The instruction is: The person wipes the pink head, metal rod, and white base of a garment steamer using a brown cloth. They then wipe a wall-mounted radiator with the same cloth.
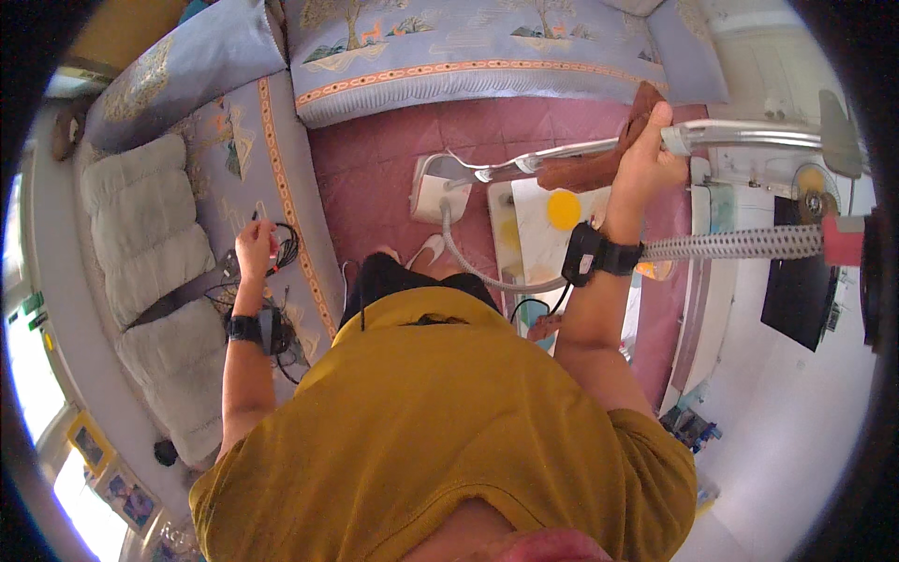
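My right hand (646, 161) is closed around a brown cloth (585, 170), which lies against the metal pole (749, 136) of what looks like a garment steamer. The pole runs from the steamer's white base (442, 195) on the floor out to the right. A pale hose (461, 255) curves from that base behind my right wrist, where a patterned hose (735, 245) continues toward a red and black end piece (847, 242). Over the sofa at the left, my left hand (253, 248) has its fingers closed on a looped black cable (286, 251).
A blue patterned sofa (393, 89) bends round the far and left sides, with grey cushions (150, 225) on it. Close by the base stands a low table (538, 245) bearing a yellow disc (564, 210). At the right are a television (796, 300) and a white cabinet edge (693, 328).
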Demonstrator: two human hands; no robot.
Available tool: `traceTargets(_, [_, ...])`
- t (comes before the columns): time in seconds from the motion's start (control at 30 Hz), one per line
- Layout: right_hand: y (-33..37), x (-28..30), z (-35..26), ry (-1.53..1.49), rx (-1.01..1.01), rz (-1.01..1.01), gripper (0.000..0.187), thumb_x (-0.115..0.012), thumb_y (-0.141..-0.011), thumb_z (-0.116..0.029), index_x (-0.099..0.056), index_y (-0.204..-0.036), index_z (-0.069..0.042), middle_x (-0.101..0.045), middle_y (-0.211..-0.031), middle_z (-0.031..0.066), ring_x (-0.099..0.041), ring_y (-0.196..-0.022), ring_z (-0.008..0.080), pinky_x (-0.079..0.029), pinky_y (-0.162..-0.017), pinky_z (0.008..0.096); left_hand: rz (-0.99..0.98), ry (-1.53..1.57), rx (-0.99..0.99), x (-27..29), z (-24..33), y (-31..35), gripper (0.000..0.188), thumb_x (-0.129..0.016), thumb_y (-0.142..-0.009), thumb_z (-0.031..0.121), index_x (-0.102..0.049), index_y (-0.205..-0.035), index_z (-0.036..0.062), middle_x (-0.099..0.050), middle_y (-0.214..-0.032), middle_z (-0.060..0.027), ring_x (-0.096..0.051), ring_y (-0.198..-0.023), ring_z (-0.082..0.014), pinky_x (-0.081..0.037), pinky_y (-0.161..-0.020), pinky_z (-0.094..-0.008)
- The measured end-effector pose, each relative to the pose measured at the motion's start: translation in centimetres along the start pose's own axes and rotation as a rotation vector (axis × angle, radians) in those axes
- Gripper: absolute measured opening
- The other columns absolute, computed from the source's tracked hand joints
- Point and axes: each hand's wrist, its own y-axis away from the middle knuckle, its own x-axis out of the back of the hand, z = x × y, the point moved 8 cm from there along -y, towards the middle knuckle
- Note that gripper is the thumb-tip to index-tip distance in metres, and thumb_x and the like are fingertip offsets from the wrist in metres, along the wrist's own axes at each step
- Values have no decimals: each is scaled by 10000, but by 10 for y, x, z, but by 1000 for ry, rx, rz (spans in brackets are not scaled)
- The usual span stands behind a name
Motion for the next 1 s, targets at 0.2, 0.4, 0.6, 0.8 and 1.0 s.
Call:
traceTargets(0.2, [-42, -12, 36, 130, -32, 46, 427, -711, -888, -308, -650, -719, 79, -655, -641, 64, -571, -618, 135, -450, -569, 353, -29, 24, 115, -26, -8, -41, 260, -573, -936, 216, -660, -852, -15, -558, -561, -30, -552, -477, -105, -442, -416, -258])
traceTargets(0.4, [-98, -23, 63, 407, 42, 157, 459, -715, -876, -367, -688, -760, 75, -698, -693, 125, -619, -629, 165, -461, -573, 382, -282, -82, 273, -71, -4, -131, 204, -587, -922, 193, -654, -898, 2, -589, -644, -44, -610, -525, -130, -497, -438, -257])
traceTargets(0.6, [-153, -27, 91, 282, 18, 247, 461, -720, -874, -375, -699, -740, 66, -685, -642, 105, -607, -593, 144, -454, -546, 360, -458, -219, 128, -132, 78, -234, 229, -620, -918, 246, -634, -930, 18, -608, -693, -42, -625, -553, -120, -507, -470, -244])
traceTargets(0.8, [-210, -32, 138, 449, 121, 297, 522, -699, -867, -454, -702, -792, 62, -689, -677, 177, -653, -617, 212, -469, -566, 395, -619, -330, 33, -192, 148, -284, 256, -629, -916, 258, -652, -932, 3, -617, -683, -51, -625, -548, -136, -504, -470, -247])
traceTargets(1.0, [-239, -36, 212, 331, 115, 343, 385, -707, -889, -287, -643, -697, 39, -596, -588, 164, -594, -587, 186, -455, -577, 383, -605, -471, 159, -223, 176, -280, 252, -635, -916, 265, -648, -964, 17, -624, -710, -56, -631, -553, -144, -520, -485, -254])
